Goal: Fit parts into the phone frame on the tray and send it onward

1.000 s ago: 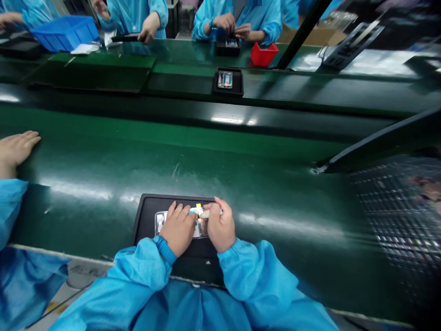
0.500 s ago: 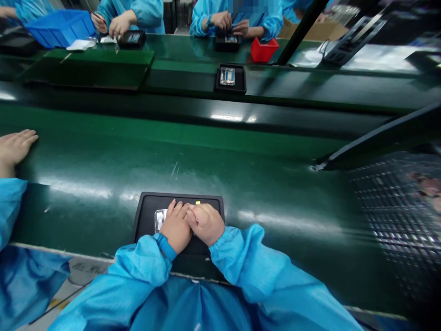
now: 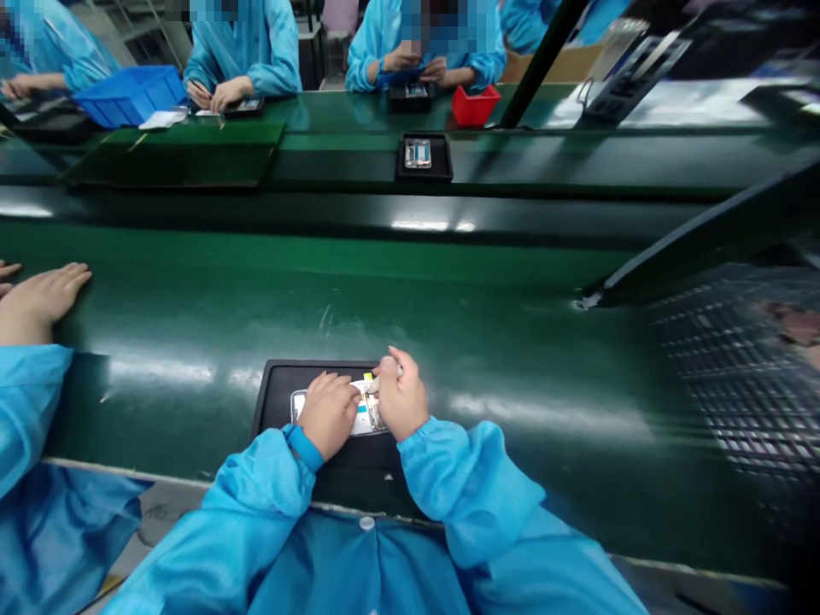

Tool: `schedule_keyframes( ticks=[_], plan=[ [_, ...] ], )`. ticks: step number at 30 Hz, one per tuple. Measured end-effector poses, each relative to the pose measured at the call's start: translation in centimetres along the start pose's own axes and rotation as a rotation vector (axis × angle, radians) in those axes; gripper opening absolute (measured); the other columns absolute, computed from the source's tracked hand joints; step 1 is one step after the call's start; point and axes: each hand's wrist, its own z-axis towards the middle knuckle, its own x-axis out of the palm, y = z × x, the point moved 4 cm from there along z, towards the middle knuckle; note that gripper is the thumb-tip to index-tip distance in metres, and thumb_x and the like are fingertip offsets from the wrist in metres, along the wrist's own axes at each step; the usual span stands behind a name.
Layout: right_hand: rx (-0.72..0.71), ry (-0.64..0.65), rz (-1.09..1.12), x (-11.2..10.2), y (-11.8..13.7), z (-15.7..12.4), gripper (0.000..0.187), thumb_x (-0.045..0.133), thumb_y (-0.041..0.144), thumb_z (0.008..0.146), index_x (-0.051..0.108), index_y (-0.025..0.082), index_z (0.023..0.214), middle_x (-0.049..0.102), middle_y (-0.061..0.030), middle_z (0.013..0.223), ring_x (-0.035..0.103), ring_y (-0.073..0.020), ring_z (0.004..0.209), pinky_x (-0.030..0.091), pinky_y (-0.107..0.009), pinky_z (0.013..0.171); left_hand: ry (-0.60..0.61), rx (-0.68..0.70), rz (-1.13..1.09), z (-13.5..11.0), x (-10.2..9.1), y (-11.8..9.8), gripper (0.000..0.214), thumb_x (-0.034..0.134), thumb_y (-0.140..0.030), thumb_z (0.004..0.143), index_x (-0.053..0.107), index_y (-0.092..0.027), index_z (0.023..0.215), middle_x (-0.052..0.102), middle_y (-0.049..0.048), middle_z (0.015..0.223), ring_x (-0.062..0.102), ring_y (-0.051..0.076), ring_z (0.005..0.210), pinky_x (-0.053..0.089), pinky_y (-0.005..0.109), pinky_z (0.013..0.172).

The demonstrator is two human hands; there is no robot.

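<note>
1. Head view: my right hand (image 3: 402, 400) is curled into a loose fist, thumb and forefinger pinched on a small pale piece (image 3: 375, 386). I cannot tell what it is.
2. My left hand (image 3: 328, 416) lies palm down with its fingers bent and spread on the phone frame (image 3: 366, 420). It presses on the frame and does not close around it.
3. The phone frame is a flat, silvery-white oblong with blue and dark parts showing between my hands. A little yellow tab (image 3: 367, 377) sits at its far edge.
4. The frame lies flat in a shallow black tray (image 3: 275, 397) at the near edge of the green belt (image 3: 487, 342), just in front of me.
5. Both my wrists come in from the near side in blue sleeves and meet over the middle of the tray, knuckles almost touching.
6. On the far belt a second black tray (image 3: 443, 164) holds another frame (image 3: 418, 154).
7. Beyond it stands a red bin (image 3: 474, 106), with a blue bin (image 3: 131, 94) far left. I cannot see into either.
8. At the left a co-worker's hand (image 3: 42, 295) rests flat on the belt, well apart from mine.
</note>
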Motion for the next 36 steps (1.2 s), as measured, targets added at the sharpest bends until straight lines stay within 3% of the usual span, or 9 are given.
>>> schedule_keyframes(
  ticks=[12,17,20,23,26,28,30,33,36],
  plan=[
    [-0.029,0.036,-0.052,0.3,0.5,0.2,0.038,0.040,0.044,0.080,0.053,0.015,0.101,0.063,-0.0093,0.086,0.060,-0.0200,0.080,0.048,-0.034,0.071,-0.012,-0.091,-0.048,0.9,-0.3,-0.6,0.013,0.050,-0.018,0.072,0.062,-0.020,0.074,0.061,0.0021,0.083,0.052,0.019,0.085,0.040,0.035,0.081],
    [0.077,0.024,0.089,0.1,0.1,0.3,0.040,0.041,0.043,0.080,0.049,0.015,0.106,0.063,-0.0071,0.080,0.061,-0.0165,0.063,0.049,-0.027,0.053,0.020,-0.172,-0.153,1.2,-0.4,-0.6,0.014,0.049,-0.017,0.071,0.062,-0.020,0.070,0.062,0.0020,0.081,0.051,0.020,0.085,0.038,0.037,0.081],
    [0.188,0.027,0.169,0.0,0.1,0.3,0.043,0.039,0.045,0.080,0.046,0.014,0.110,0.063,-0.0046,0.075,0.057,-0.0129,0.048,0.045,-0.023,0.042,0.015,-0.348,-0.455,1.7,-0.9,0.4,0.014,0.048,-0.022,0.072,0.061,-0.018,0.073,0.062,0.0037,0.081,0.053,0.019,0.083,0.039,0.038,0.082],
    [0.238,0.024,0.225,0.0,0.4,0.2,0.045,0.039,0.048,0.079,0.044,0.015,0.111,0.062,-0.0019,0.073,0.054,-0.0101,0.041,0.045,-0.022,0.040,-0.136,-0.637,-0.941,1.7,-1.9,2.5,0.016,0.052,-0.027,0.069,0.058,-0.016,0.079,0.060,0.0027,0.076,0.055,0.015,0.076,0.042,0.034,0.079],
    [0.264,0.003,0.311,0.0,0.6,0.5,0.048,0.039,0.052,0.078,0.041,0.016,0.111,0.060,0.0004,0.072,0.054,-0.0095,0.040,0.045,-0.021,0.041,-0.430,-0.853,-1.303,0.6,-3.6,5.6,0.019,0.056,-0.024,0.065,0.053,-0.015,0.082,0.056,-0.0013,0.069,0.055,0.010,0.068,0.044,0.029,0.077],
    [0.304,-0.032,0.386,-0.6,0.5,1.1,0.050,0.038,0.055,0.077,0.040,0.017,0.110,0.058,0.0018,0.069,0.054,-0.0100,0.040,0.045,-0.022,0.039,-0.595,-0.906,-1.336,-0.7,-5.0,7.8,0.018,0.057,-0.022,0.064,0.052,-0.016,0.080,0.054,-0.0027,0.066,0.055,0.008,0.065,0.045,0.026,0.075],
    [0.367,-0.104,0.455,-2.0,0.1,1.7,0.051,0.039,0.056,0.076,0.040,0.018,0.109,0.056,0.0035,0.064,0.053,-0.0104,0.041,0.044,-0.021,0.037,-0.684,-0.945,-1.260,-2.3,-6.1,9.9,0.016,0.058,-0.022,0.064,0.053,-0.016,0.078,0.053,-0.0032,0.064,0.053,0.007,0.062,0.045,0.024,0.071],
    [0.505,-0.220,0.533,-5.1,-1.1,2.1,0.044,0.049,0.049,0.074,0.042,0.018,0.104,0.052,0.0064,0.054,0.052,-0.0100,0.043,0.044,-0.019,0.039,-0.618,-1.043,-1.072,-4.5,-6.7,11.9,0.015,0.057,-0.028,0.067,0.054,-0.017,0.078,0.053,-0.0025,0.065,0.052,0.007,0.061,0.045,0.021,0.065],
    [0.686,-0.104,0.516,-7.0,-2.5,1.1,0.039,0.056,0.039,0.071,0.044,0.018,0.102,0.051,0.0063,0.051,0.052,-0.0111,0.045,0.046,-0.022,0.043,-0.376,-1.084,-1.013,-5.2,-5.9,11.9,0.023,0.060,-0.035,0.065,0.058,-0.015,0.077,0.057,0.0009,0.069,0.054,0.011,0.063,0.046,0.023,0.062]
  ],
)
